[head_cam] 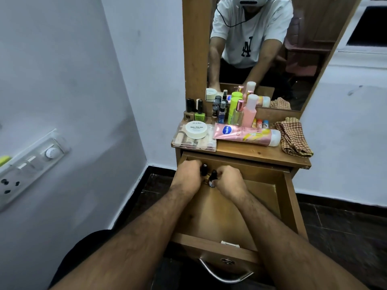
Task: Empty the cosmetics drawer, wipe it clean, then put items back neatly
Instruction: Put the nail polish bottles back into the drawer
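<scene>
At the near edge of the frame the drawer (234, 208) stands pulled fully out, its front panel with the curved metal handle (224, 275) closest to the person. Most of its wooden floor is bare; the only contents showing are two small dark bottles at the far left corner, under the lip of the dresser top. The left hand (188, 174) curls round one bottle (204, 169), whose black cap sticks up past the fingers, and the right hand (229, 180) grips the other bottle (213, 178), which has a white label near its base. Whether either bottle rests on the drawer floor or is held just above it cannot be told. Beyond, the dresser top (251, 152) carries nearly everything else: a clear flat case (194, 139) at its left front corner with a round white tub (196, 129) marked nail polish on it, a pink lotion tube (247, 135) lying across the middle, a checked cloth (293, 137) at the right edge, and along the back edge against the mirror (261, 49) a row of upright nail polishes, sprays and a pink bottle (249, 110). By my reading the emptying and wiping are done and the putting back is starting, with most items left to return; it could equally be the last of the emptying.
</scene>
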Available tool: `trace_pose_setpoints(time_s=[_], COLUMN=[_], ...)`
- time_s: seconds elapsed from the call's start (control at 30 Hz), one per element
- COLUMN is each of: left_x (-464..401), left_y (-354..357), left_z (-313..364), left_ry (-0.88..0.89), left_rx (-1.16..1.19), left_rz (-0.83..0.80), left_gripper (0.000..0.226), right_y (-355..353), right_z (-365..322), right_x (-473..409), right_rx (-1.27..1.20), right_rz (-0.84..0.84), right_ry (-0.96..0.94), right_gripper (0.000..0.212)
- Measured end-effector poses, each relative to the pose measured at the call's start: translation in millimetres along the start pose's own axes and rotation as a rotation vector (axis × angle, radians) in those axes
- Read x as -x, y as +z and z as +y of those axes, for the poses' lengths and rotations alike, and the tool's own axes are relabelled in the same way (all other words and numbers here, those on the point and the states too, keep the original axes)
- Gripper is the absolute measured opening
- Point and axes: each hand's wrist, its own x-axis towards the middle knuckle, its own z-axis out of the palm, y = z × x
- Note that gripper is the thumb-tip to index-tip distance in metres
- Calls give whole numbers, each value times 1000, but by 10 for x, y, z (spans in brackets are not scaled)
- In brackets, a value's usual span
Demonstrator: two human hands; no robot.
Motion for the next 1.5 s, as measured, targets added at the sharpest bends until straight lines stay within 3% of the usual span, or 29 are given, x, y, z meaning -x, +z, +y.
trace_pose_setpoints(time_s=[0.07,0.23,0.37,0.6,0.77,0.9,1.1,1.23,1.5], left_x=[-9,28,80,171,178,165,192,240,160], left_y=[1,-19,-58,31,94,115,93,-44,-607], left_z=[-4,49,58,64,93,59,60,61,96], left_ry=[-32,-121,-145,-191,-174,-163,-127,-50,22], left_rx=[25,65,71,45,4,-23,-37,-31,206], left_rz=[33,44,-5,-169,-240,-256,-245,-115,334], left_gripper=[13,18,22,30,32,40,40,29,18], right_y=[77,216,307,389,417,459,461,317,-445], right_z=[-58,-156,-157,-90,-80,-119,-106,-109,-454], right_x=[-54,-162,-206,-219,-231,-254,-267,-199,236], right_rx=[-42,-154,-218,-463,-476,-455,-418,-393,-284], right_rz=[27,93,157,171,197,181,195,226,347], right_ry=[23,87,100,160,147,134,128,77,-212], right_gripper=[21,23,7,23,27,12,12,20,10])
